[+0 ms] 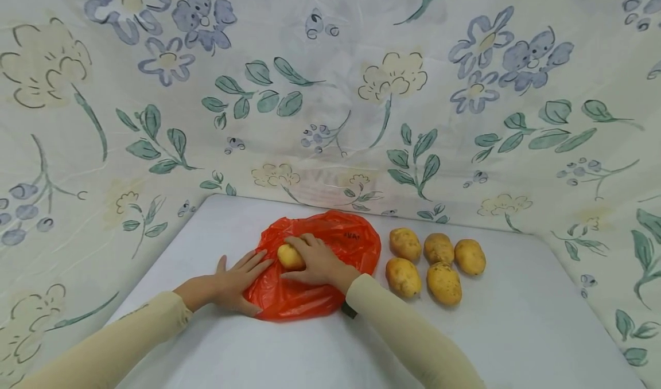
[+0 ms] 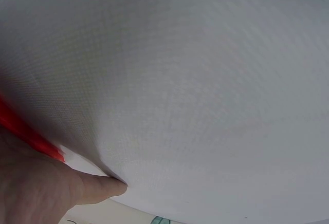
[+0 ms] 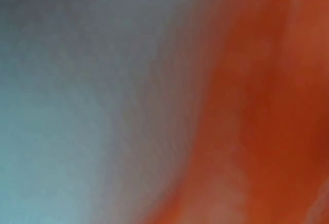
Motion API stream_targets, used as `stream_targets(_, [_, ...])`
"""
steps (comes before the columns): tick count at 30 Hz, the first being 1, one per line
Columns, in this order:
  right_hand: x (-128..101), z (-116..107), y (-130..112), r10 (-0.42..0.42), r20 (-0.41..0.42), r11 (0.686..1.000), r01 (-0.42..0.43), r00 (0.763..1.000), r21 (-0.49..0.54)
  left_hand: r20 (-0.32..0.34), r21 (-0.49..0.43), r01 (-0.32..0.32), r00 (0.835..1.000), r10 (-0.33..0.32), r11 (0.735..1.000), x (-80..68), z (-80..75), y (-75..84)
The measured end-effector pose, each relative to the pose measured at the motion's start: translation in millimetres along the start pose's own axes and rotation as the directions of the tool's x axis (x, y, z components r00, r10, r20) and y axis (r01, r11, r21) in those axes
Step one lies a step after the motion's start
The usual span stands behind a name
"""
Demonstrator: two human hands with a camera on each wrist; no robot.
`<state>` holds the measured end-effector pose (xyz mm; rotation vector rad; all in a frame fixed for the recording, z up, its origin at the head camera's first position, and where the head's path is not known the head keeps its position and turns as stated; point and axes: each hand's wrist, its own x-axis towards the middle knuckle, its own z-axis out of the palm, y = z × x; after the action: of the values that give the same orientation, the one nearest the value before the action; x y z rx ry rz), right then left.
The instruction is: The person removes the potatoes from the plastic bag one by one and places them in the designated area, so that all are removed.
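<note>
A red plastic bag lies spread out on the white table. Over its middle, my right hand holds a yellow potato, fingers on the far side and thumb on the near side. At the bag's left edge my left hand rests with its fingers spread and fairly straight, touching the plastic. In the left wrist view the thumb sticks out over the white surface, beside a strip of red bag. The right wrist view is a blur of red plastic and pale surface, with the fingers out of sight.
Right of the bag, several potatoes sit close together on the white table. A floral-patterned cloth rises behind the table and along its sides. A small dark object shows under the right wrist.
</note>
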<state>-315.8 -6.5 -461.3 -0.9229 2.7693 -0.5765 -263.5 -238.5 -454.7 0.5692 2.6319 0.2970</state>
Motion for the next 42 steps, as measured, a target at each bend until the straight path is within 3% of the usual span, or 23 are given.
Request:
stream_targets(10, [-1.9, -4.7, 2.4, -0.005, 0.07, 0.999, 0.002, 0.998, 0.043, -0.005, 0.009, 0.004, 1.0, -0.004, 1.0, 1.1, 0.3, 0.5])
stream_targets(22, [-5.7, -6.4, 2.0, 0.02, 0.139, 0.978, -0.049, 0.99, 0.203, -0.015, -0.002, -0.005, 1.0, 0.005, 1.0, -2.6, 1.4, 1.0])
stream_targets(29, [-4.5, -3.2, -1.1, -0.015, 0.176, 0.975, -0.025, 0.984, 0.223, -0.014, 0.017, 0.011, 1.0, -0.01, 1.0, -0.3, 2.0, 0.3])
stream_targets(35, [-3.1, -1.2, -2.2, -0.061, 0.169, 0.974, 0.022, 0.984, 0.226, -0.012, 0.009, 0.005, 1.0, -0.005, 1.0, 0.5, 1.9, 0.9])
stream_targets(42, [-4.5, -2.8, -2.6, -0.04, 0.167, 0.964, -0.006, 0.985, 0.267, -0.012, 0.013, 0.018, 1.0, -0.018, 1.0, 1.0, 2.7, -0.3])
